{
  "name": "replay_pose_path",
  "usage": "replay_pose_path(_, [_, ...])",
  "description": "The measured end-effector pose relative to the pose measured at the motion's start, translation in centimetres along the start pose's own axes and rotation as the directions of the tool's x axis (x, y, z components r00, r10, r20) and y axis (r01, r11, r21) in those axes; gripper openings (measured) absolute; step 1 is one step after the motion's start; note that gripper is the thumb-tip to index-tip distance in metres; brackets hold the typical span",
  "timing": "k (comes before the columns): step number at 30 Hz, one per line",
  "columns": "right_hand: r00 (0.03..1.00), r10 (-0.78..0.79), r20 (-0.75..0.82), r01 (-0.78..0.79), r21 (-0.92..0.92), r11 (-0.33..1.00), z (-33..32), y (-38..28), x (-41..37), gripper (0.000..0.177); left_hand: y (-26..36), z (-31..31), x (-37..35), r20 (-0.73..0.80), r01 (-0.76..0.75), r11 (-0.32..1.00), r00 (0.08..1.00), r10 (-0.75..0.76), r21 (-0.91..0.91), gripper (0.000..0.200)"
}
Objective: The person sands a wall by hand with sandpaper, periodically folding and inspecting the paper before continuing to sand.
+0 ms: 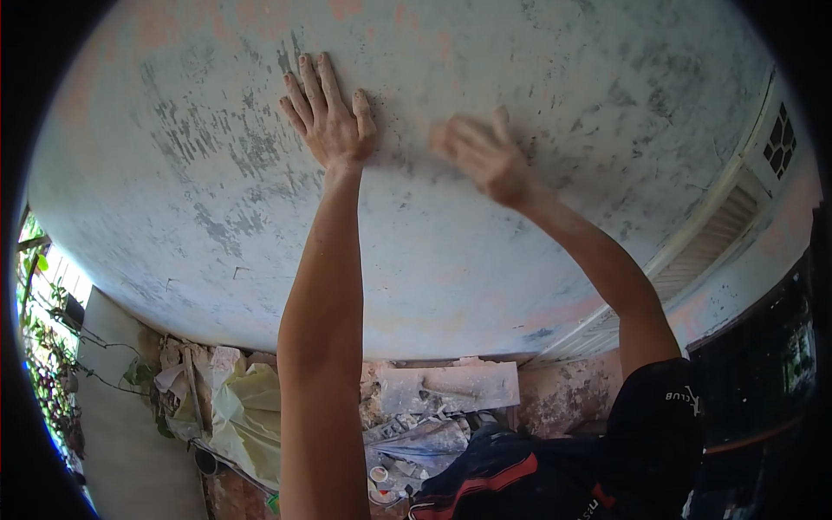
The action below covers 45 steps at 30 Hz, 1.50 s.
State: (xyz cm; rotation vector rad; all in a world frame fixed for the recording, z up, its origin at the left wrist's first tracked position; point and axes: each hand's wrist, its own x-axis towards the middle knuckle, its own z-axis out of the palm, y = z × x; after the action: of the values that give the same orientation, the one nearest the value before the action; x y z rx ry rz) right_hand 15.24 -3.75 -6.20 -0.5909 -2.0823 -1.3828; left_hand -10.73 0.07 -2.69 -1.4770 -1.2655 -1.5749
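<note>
My left hand lies flat against the painted wall, fingers spread and pointing up. Pale dust covers its fingertips. To its right, my right hand is blurred by motion close over the wall, with its fingers stretched toward the left and the thumb apart from them. Nothing shows in either hand. Around both hands the whitish wall surface has grey scraped patches, and faint orange-pink areas show near the top.
Below stands a pale dusty slab among rubble and crumpled sheeting. A louvred vent panel runs along the right side, near a dark opening. Plants show at the far left beside a grey pillar.
</note>
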Motion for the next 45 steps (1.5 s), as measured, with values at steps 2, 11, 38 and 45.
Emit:
replay_pose_path(2, [0.986, -0.109, 0.125, 0.103, 0.055, 0.993, -0.3, -0.1, 0.1, 0.024, -0.1, 0.2, -0.1, -0.006, -0.007, 1.000, 1.000, 0.007, -0.010, 0.067])
replay_pose_path(11, [0.979, -0.170, 0.111, 0.171, -0.003, 0.985, -0.8, 0.0, 0.0, 0.022, 0.0, 0.1, -0.1, 0.011, 0.003, 1.000, 1.000, -0.003, -0.015, 0.067])
replay_pose_path(38, [0.921, 0.344, -0.180, -0.326, 0.125, 0.937, 2.8, -4.5, 1.7, 0.017, 0.5, -0.2, 0.0, 0.022, -0.022, 1.000, 1.000, 0.022, 0.022, 0.070])
replay_pose_path(45, [0.876, 0.438, -0.202, -0.408, 0.173, 0.896, 0.6, -2.9, 3.4, 0.019, 0.4, 0.0, -0.1, 0.013, -0.016, 1.000, 1.000, 0.016, 0.025, 0.070])
